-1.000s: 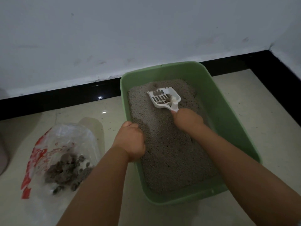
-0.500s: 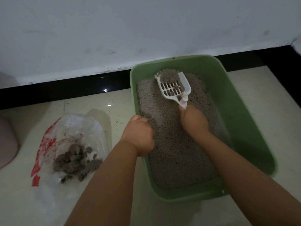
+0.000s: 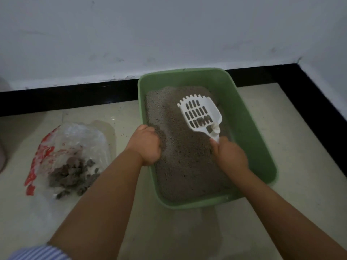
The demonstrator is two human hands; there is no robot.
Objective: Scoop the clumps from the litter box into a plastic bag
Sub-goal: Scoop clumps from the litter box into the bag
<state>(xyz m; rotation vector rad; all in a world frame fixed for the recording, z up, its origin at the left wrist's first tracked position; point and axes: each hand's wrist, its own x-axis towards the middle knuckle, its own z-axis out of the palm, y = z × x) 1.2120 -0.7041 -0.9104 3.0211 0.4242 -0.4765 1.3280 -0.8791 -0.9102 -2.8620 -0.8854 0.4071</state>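
Observation:
A green litter box [image 3: 249, 128] full of grey litter [image 3: 184, 166] stands on the floor against the wall. My right hand [image 3: 230, 156] grips the handle of a white slotted scoop [image 3: 200, 113], held above the litter with a few small dark bits near its handle end. My left hand [image 3: 145, 145] grips the box's left rim. To the left lies a clear plastic bag [image 3: 75, 147] with red print, holding a pile of dark clumps [image 3: 73, 173].
A white wall with a black baseboard [image 3: 65, 98] runs behind the box and turns the corner at right. The floor is pale tile [image 3: 169, 231], with scattered litter grains near the bag. A pale object shows at the far left edge.
The scoop was loaded with litter near the box's far end; the litter has sifted out and the scoop now sits further right, nearly empty. My left hand stays on the rim.

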